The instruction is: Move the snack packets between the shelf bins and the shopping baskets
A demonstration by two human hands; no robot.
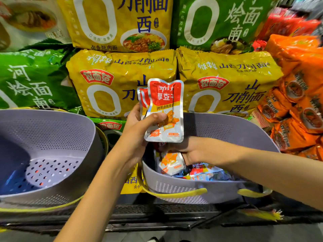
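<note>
My left hand [139, 126] holds up red-and-white snack packets [166, 105] above the right basket, thumb pressed on the front one, a second packet behind it. My right hand [194, 151] reaches down into the right grey basket [174, 187] and grips a white-and-orange snack packet [172, 163] lying on a heap of several packets there. The left grey basket [52, 137] stands beside it; I see no packets inside.
Both baskets with yellow handles rest on a dark wire shelf edge [139, 212]. Behind them stand large yellow noodle bags [120, 81], green bags [31, 79] at left, and orange packs [300, 102] stacked at right.
</note>
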